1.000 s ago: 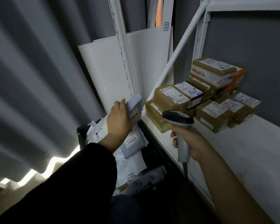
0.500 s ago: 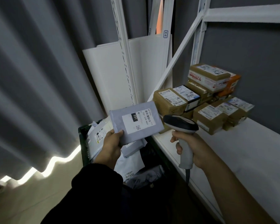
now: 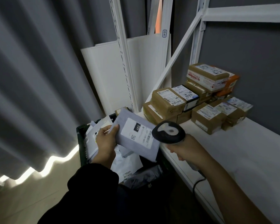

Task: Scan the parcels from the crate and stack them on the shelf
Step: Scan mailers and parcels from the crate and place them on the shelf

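1. Two hands are busy. The left hand (image 3: 106,143) grips the grey parcel (image 3: 136,152) by its left edge, thumb on top and fingers curled under. The parcel is held over the crate (image 3: 80,143), label (image 3: 138,132) facing up.
2. The right hand (image 3: 189,152) is wrapped tight round the handle of the scanner (image 3: 168,132). The scanner head overlaps the parcel's right edge in view; cannot tell if they touch.
3. Key relation: the label lies just left of the scanner head. The parcel's long axis runs from upper left to lower right. The scan probably needs the head tipped onto the barcode.
4. The shelf (image 3: 233,159) is right of both hands, with stacked boxes (image 3: 192,101) at its far end. The parcel would likely have to cross past the scanner hand to get there.
5. In the way: the diagonal brace (image 3: 173,62) above the boxes and the cable (image 3: 196,183) at the shelf front. More bags (image 3: 126,164) lie in the crate.
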